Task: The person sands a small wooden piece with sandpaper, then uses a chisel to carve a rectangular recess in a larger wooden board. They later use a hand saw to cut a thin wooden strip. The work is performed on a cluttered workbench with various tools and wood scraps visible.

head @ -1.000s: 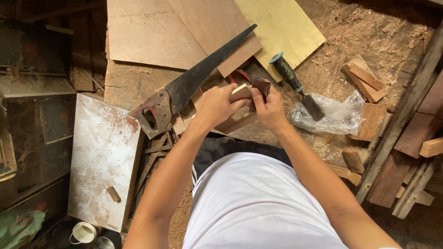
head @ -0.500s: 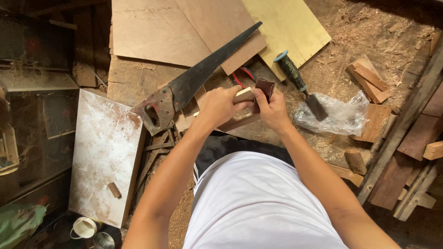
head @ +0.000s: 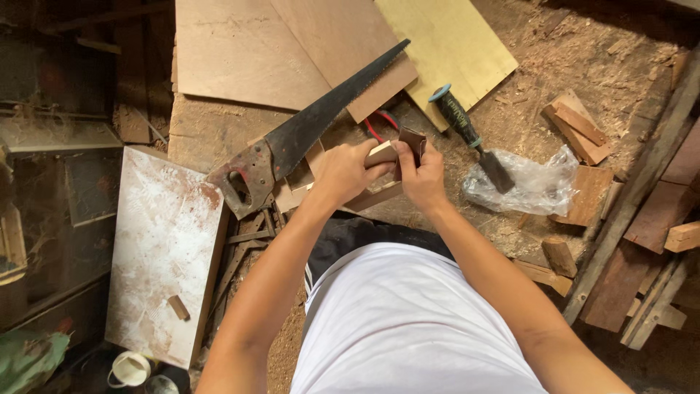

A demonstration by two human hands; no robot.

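The left hand (head: 348,173) is closing its grip around a small pale wooden block (head: 382,152), thumb pressing on top. The right hand (head: 423,177) is pinching a folded piece of dark brown sandpaper (head: 413,138) against the block's end, fingers fully curled. The block is sitting above the sawdust-covered floor (head: 532,44), just beside a rusty dark-bladed handsaw (head: 306,135) and near a chisel with a dark green handle (head: 470,135) that is lying on a clear plastic bag (head: 536,186). The block looks small enough to slip, which could drag the knuckles toward the saw teeth.
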